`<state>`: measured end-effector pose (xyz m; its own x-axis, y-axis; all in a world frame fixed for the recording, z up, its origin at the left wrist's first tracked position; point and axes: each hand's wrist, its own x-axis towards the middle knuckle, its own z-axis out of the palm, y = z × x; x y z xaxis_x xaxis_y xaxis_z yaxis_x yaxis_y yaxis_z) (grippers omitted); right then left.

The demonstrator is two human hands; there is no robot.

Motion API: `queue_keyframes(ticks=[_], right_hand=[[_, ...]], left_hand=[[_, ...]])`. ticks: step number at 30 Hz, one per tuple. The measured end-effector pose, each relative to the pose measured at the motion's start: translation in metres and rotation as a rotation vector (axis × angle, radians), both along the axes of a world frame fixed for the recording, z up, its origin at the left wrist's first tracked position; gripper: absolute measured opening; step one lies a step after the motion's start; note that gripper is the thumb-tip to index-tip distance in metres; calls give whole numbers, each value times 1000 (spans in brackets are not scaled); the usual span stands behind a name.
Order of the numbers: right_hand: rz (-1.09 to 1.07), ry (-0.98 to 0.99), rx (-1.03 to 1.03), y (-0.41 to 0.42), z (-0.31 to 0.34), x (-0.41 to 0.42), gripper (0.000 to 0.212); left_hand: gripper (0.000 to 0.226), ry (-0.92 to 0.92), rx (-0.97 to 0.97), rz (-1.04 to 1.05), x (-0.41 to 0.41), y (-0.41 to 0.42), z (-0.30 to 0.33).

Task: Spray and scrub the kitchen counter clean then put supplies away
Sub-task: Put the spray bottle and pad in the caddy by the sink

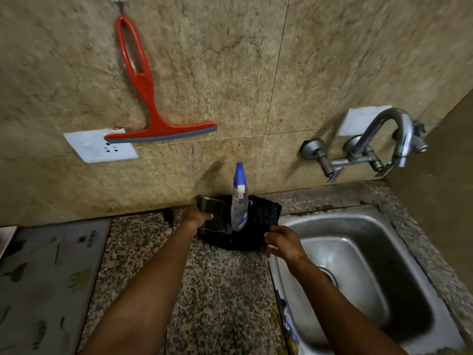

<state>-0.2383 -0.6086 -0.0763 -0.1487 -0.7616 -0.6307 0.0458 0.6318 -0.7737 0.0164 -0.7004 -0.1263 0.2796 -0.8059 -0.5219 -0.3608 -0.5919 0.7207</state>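
Both forearms reaching in from 6 o'clock toward the back of the speckled granite tabletop [220, 290], bare to the elbow. Left hand [198, 215] at roughly 12 o'clock of the tabletop, knuckles up, fingers and thumb curled round a dark scrub pad [210, 208], one end of it tipped up against the wall. Right hand [282, 242] just toward 3 o'clock of that, palm down, fingertips pinching the near edge of a dark cloth [266, 213] at the sink's corner. Dark round dish [230, 245] beneath cloth and pad, set at the wall. Spray bottle [240, 201] upright between the two hands, clear body, blue nozzle, white trigger, on or just behind the dish; blue label on its lower part, lettering too blurred to read. Steel sink [358, 272] at 3 o'clock, tap [384, 139] on the wall above it. Red squeegee [143, 88] hanging from a hook at 11 o'clock, blade across a white socket plate [99, 147]. Grey patterned mat [48, 278] at 9 o'clock, small dark print near its top edge illegible. Blue-and-white wrapper [290, 324] along the sink's left rim, writing unreadable.
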Motion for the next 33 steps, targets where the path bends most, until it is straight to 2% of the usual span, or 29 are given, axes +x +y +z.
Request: queue_keyframes(ticks=[6,9,11,14,16,20,26,33], right_hand=[[79,61,-63,-6,3,-5,21],[199,245,-121,-6,4,-14,12],[314,423,-217,-9,10,-15,14],[456,667,-428,-10,37,-8,20],[468,750,-584,-6,55,-1,20],[591,736,-849,31,97,10,22],[730,723,-1078,94,175,18,41],[770,717,-1460,256,263,34,55]], left_hand=[[39,-308,-144,-114,1,0,32],[36,-354,-269,-120,-2,24,59],[36,-379,-345,-155,2,42,83],[41,-520,-444,-168,8,80,124],[41,-604,-476,-158,12,109,143],[41,-740,-491,-129,11,180,181],[42,-925,-582,-39,-7,279,259],[44,-1103,-717,163,-29,486,336]])
